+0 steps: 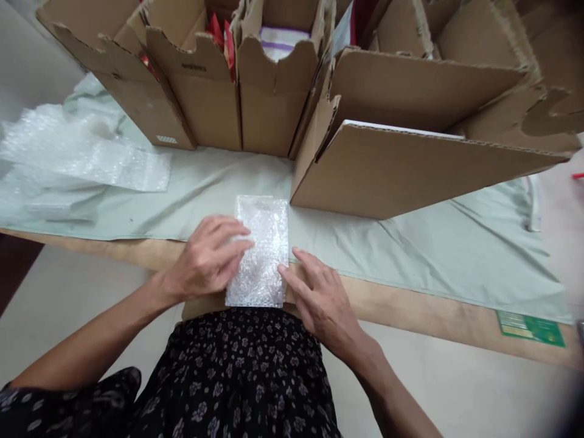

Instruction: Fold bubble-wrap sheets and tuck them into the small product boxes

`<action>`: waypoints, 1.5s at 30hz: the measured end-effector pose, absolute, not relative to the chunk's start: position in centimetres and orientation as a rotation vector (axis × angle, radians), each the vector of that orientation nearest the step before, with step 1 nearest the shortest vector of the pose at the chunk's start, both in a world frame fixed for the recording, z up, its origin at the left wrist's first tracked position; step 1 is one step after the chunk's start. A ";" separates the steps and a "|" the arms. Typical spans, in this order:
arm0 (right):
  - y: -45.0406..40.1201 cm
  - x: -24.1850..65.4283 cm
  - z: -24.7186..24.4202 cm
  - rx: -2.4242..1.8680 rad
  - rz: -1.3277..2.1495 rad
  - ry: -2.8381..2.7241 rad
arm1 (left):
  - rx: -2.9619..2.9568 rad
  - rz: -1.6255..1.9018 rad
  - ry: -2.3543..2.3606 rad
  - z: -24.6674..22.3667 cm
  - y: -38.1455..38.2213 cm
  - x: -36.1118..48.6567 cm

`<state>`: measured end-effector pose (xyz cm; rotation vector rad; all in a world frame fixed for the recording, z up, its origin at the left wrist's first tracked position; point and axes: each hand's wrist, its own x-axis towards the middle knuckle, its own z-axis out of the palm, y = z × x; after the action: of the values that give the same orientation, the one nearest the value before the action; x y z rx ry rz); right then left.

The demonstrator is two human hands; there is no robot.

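Note:
A flat, clear bubble-wrap piece [261, 252] lies at the table's front edge, its near end close to the patterned black skirt. My left hand [207, 255] rests along its left side with the fingers apart, the fingertips over the plastic. On the other side, my right hand [322, 295] has its fingers spread, one fingertip touching the right edge of the wrap. Neither hand grips anything.
Cardboard boxes [207, 100] stand in a row at the back, some with red or white packets inside. A larger box [401, 176] is at the right. Loose bubble wrap [86, 152] lies left on the pale green cloth [201, 176]. A green card [531, 328] is far right.

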<state>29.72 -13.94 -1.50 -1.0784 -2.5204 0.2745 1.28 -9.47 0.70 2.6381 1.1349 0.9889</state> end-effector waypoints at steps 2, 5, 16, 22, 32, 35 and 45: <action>-12.9 29.4 -1.9 -0.997 0.292 -2.563 | 2.567 0.888 1.007 0.6 -11.4 0.9; -11.9 28.8 -2.4 -0.905 0.337 -2.498 | 2.437 0.787 0.931 0.3 -13.0 0.0; -11.2 27.0 -1.5 -1.140 0.684 -2.076 | 2.129 1.120 1.338 -0.4 -13.8 2.6; -12.5 27.5 0.1 -1.066 0.230 -1.987 | 1.720 0.835 1.622 0.4 -13.1 3.1; -10.8 25.7 0.5 -0.885 0.171 -2.564 | 2.035 0.788 1.446 0.4 -11.8 2.9; -10.6 26.0 0.8 -0.834 0.199 -2.603 | 2.095 0.733 1.327 0.8 -11.3 2.8; -7.1 25.7 4.4 -0.775 0.520 -2.586 | 2.167 0.701 1.287 0.9 -11.6 2.6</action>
<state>25.70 -7.09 4.37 -0.7752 -2.5864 0.5204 2.62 -11.62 0.91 2.1668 1.2866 0.7007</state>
